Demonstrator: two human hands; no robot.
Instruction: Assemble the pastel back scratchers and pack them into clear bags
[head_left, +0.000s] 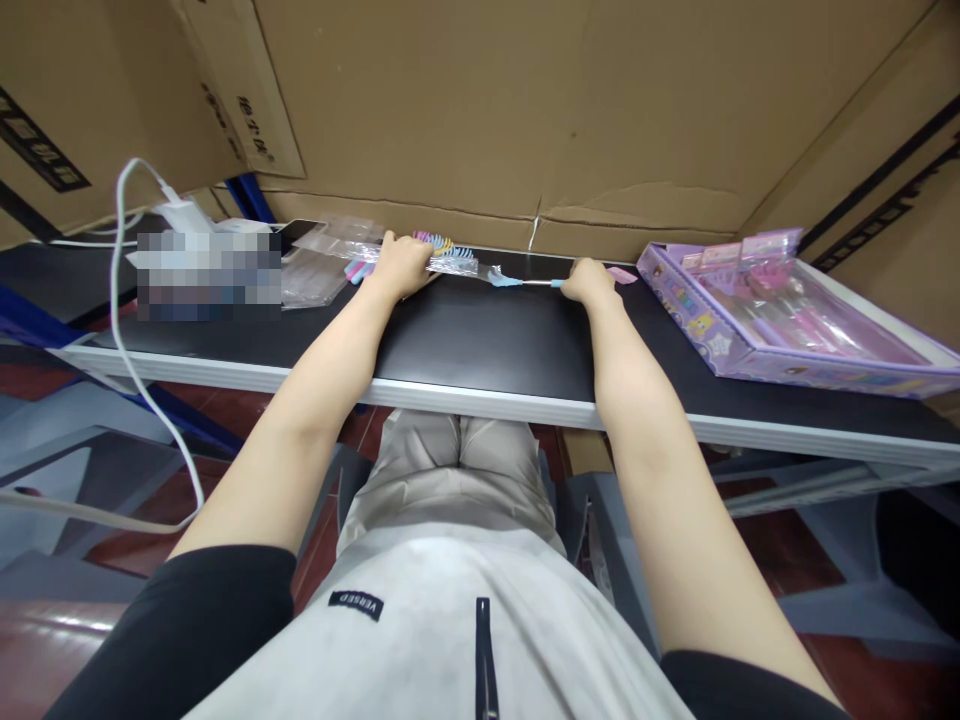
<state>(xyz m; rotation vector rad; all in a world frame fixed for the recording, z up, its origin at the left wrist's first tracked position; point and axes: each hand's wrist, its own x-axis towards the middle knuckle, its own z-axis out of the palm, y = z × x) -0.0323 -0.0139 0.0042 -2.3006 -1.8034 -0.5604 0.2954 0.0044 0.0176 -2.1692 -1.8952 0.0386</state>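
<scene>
My left hand (403,266) is closed on a clear plastic sleeve (456,266), whose end points right. Right behind the sleeve lie several pink, yellow and blue claw-shaped heads (444,244), and pastel handles (358,271) show left of the hand. My right hand (589,280) is wrapped round a thin metal stick with a light blue flared head (504,279), which looks like a small back scratcher. Its head points left, close to the sleeve's end; whether they touch I cannot tell. A pink piece (622,275) shows just beyond my right hand.
On the right, a purple display box (712,335) holds several pink wrapped sticks. Clear plastic bags (315,275) lie left of my left hand. A white cable (120,270) hangs over the table's (487,345) left front edge. Cardboard walls (480,120) stand behind and at both sides.
</scene>
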